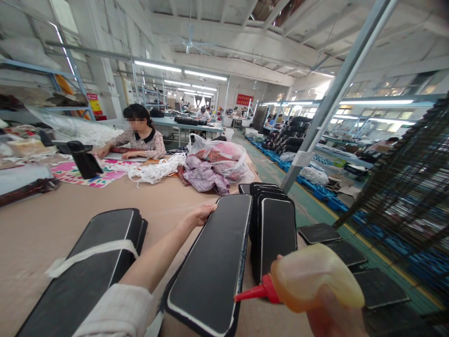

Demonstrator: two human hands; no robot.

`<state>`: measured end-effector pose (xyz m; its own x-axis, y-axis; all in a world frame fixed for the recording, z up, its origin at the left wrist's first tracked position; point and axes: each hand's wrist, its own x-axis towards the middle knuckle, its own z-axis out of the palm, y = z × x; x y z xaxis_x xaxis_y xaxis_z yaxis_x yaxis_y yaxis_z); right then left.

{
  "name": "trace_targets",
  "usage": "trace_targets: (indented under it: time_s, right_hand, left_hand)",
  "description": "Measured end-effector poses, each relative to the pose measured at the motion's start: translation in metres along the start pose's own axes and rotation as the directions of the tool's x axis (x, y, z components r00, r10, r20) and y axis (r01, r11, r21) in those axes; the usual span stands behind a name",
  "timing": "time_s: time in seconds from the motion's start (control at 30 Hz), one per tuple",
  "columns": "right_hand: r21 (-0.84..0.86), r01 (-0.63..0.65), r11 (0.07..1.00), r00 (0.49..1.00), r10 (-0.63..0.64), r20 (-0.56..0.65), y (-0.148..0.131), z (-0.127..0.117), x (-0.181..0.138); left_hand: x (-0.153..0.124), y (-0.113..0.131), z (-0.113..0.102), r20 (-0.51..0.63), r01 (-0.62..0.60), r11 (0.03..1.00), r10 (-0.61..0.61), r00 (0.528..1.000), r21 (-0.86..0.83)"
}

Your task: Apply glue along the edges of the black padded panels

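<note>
Gripping the far end of a long black panel (210, 262) with our left hand (201, 214), fingers curled over its edge, we hold it tilted above the desk (42, 224). Our right hand (333, 318) wraps a yellowish squeeze bottle (315, 278), red nozzle aimed at the panel's right edge. Bundled black panels (87, 267) lie just left; a co-worker (140, 138) sits well apart.

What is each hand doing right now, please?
Left hand: closed on the far end of the long black panel.
Right hand: holding the yellow squeeze bottle.
</note>
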<state>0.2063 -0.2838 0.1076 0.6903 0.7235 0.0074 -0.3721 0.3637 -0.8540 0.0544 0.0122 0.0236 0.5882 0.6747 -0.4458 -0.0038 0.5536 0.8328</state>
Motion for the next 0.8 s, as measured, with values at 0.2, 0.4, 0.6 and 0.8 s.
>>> trace_targets:
  time_s: [0.2,0.4,0.6,0.8]
  right_hand:
    - [-0.027,-0.010,1.000,1.000,0.010,-0.008,0.006,-0.006,0.004]
    - [-0.048,0.025,0.999,0.999,-0.027,-0.041,0.008,-0.007,0.004]
    - [-0.097,0.066,0.993,0.997,-0.070,-0.044,0.012,-0.013,0.006]
    - [-0.142,0.170,0.975,0.982,-0.180,-0.055,0.025,-0.039,0.012]
  left_hand:
    - [-0.003,0.001,-0.004,-0.016,0.001,0.999,-0.002,1.000,-0.037]
    - [-0.004,0.004,-0.013,-0.058,-0.003,0.996,-0.002,0.998,-0.085]
    - [-0.008,0.004,-0.027,-0.105,-0.020,0.987,0.003,0.994,-0.160]
    - [-0.007,0.000,-0.041,-0.151,-0.059,0.964,0.021,0.988,-0.257]
